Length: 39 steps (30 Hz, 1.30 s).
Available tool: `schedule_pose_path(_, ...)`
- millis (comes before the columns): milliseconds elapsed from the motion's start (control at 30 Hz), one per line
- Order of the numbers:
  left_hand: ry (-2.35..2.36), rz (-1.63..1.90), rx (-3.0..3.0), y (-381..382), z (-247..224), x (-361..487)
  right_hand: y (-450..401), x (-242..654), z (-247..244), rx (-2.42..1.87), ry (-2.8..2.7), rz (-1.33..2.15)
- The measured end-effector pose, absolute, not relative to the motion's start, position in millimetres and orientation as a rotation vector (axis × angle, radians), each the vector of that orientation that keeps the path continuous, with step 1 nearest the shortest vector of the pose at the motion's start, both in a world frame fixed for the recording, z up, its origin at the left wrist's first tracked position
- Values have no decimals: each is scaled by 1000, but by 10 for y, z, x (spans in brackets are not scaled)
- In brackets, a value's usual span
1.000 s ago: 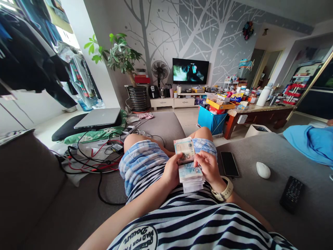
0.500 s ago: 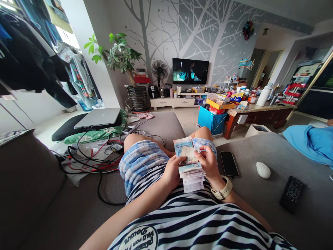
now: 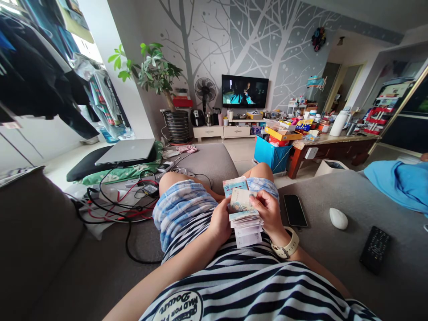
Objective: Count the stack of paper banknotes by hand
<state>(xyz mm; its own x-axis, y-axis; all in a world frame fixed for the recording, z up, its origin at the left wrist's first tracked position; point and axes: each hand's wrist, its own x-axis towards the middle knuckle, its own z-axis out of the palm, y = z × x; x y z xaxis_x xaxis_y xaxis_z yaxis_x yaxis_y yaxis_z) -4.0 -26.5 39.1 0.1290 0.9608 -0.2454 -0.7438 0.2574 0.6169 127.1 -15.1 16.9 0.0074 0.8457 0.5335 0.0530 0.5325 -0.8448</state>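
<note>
A stack of banknotes [image 3: 246, 219] is held over my lap, its lower part folded down toward my striped shirt. My left hand [image 3: 220, 220] is closed around the left edge of the stack. On the right, my right hand [image 3: 266, 208] pinches a beige note [image 3: 241, 200] between thumb and fingers. Behind that note, blue and reddish notes [image 3: 234, 184] stick up. Several whitish-purple notes [image 3: 249, 237] hang at the bottom. The other fingers of both hands are partly hidden by the money. A cream watch [image 3: 286, 245] is on my right wrist.
On the sofa to my right lie a black phone [image 3: 294, 210], a white mouse [image 3: 338, 218] and a remote control [image 3: 375, 249]. Tangled cables [image 3: 123, 203] and a closed laptop [image 3: 126, 151] are at my left. Beyond stand a blue bin [image 3: 271, 156] and a cluttered table [image 3: 351, 138].
The beige note has been shifted and now lies more fully across the stack, covering more of the blue notes. My left thumb has drawn back to the stack's edge.
</note>
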Motion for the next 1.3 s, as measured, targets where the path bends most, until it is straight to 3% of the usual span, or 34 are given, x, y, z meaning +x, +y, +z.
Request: schedule_pose_path(1300,691,1235,367,-287,457,-54,-254,1301,253,-604,-1543,822)
